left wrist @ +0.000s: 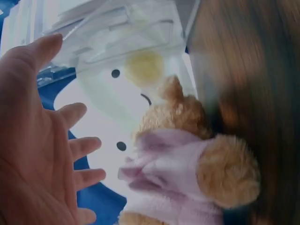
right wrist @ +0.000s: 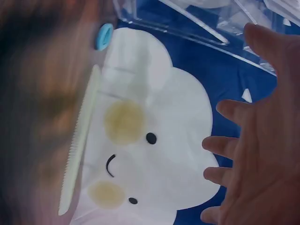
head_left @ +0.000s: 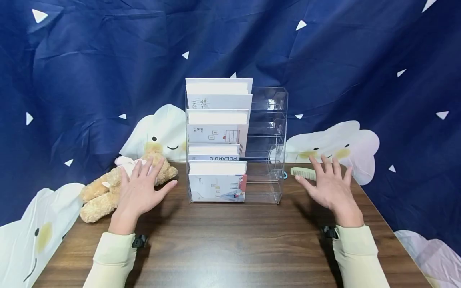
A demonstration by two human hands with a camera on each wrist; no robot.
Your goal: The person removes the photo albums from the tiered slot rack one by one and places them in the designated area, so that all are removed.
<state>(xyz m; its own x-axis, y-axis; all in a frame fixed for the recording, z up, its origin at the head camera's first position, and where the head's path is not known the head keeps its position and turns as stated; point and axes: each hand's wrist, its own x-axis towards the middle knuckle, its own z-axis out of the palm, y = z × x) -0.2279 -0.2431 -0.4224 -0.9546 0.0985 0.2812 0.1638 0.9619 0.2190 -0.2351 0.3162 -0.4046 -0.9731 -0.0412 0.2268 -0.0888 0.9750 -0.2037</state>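
Note:
My left hand [head_left: 141, 196] is held with fingers spread, over the near side of a tan teddy bear [head_left: 101, 204] in a pink top; it holds nothing. In the left wrist view the bear [left wrist: 227, 171] lies beyond the fingers. My right hand [head_left: 333, 190], also spread and holding nothing, is nearest to a pale green comb [head_left: 304, 173], part of which it hides. The right wrist view has the whole comb [right wrist: 80, 140] lying apart from the fingers. Between the hands stands a clear acrylic rack [head_left: 264, 198] with white books [head_left: 216, 188] in its left half.
A small light-blue ring-shaped item [right wrist: 104, 36] lies by the rack's right side. The brown wooden table [head_left: 230, 248] extends in front of the rack. Behind it hangs a dark blue cloth [head_left: 108, 60] with white clouds and triangles.

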